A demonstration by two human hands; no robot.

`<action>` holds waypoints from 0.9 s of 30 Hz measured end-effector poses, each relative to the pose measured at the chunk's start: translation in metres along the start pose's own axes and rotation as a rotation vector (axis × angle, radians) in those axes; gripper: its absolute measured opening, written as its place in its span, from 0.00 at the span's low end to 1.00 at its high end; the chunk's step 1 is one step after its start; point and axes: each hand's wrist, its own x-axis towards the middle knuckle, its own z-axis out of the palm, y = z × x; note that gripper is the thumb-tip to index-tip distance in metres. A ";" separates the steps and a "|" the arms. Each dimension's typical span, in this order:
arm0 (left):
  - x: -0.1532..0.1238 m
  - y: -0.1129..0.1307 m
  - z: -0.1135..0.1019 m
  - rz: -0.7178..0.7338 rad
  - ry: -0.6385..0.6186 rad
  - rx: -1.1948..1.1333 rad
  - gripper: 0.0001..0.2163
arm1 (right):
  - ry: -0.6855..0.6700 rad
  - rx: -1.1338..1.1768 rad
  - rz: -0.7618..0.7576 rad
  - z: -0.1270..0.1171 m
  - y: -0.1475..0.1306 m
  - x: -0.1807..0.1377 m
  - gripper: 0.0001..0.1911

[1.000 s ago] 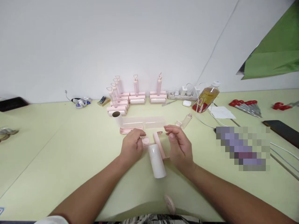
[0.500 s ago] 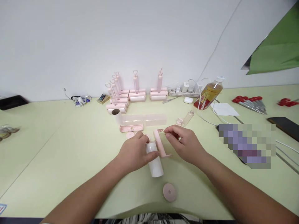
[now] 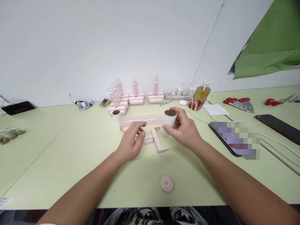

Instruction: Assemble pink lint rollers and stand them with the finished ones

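The white roll, now lifted off the pink holder to its 1 o'clock, is clasped by the fingers of the right hand; the left hand rests half-open on the holder's handle.

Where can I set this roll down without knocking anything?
The right hand holds the white roll. Bare table lies left of the left hand and along the front edge either side of the pink disc. It is crowded between the hands around the pink frame and behind by the finished rollers.
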 end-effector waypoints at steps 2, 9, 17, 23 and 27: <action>0.003 -0.009 -0.008 -0.021 0.113 0.085 0.12 | 0.080 -0.113 0.070 -0.002 0.019 0.013 0.29; 0.006 -0.016 -0.014 -0.015 -0.156 0.321 0.09 | -0.009 -0.178 0.154 0.010 0.055 0.029 0.28; -0.003 -0.003 0.012 -0.016 -0.547 0.554 0.14 | -0.180 -0.258 -0.063 0.011 0.005 0.002 0.13; -0.001 -0.005 0.011 0.003 -0.583 0.561 0.07 | -0.510 -0.269 0.015 0.031 -0.001 -0.010 0.12; 0.000 -0.004 0.010 0.016 -0.610 0.530 0.06 | -0.503 -0.233 0.015 0.028 0.003 -0.008 0.11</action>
